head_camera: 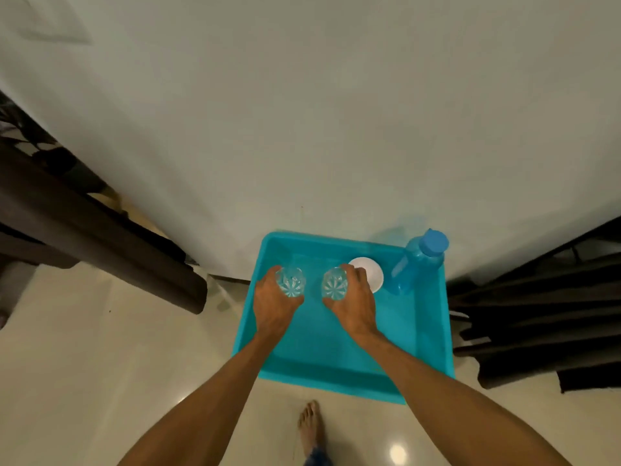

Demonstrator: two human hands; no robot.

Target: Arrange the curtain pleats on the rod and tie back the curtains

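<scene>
Dark brown curtains hang at both sides of a white wall: one curtain on the left, another pleated on the right. No rod or tie-back shows. My left hand grips a clear cut glass, and my right hand grips a second clear glass. Both glasses are over a turquoise plastic tray by the wall.
In the tray stand a blue water bottle with a blue cap and a white round dish. Below lies a glossy cream floor, where my bare foot stands near the tray's front edge.
</scene>
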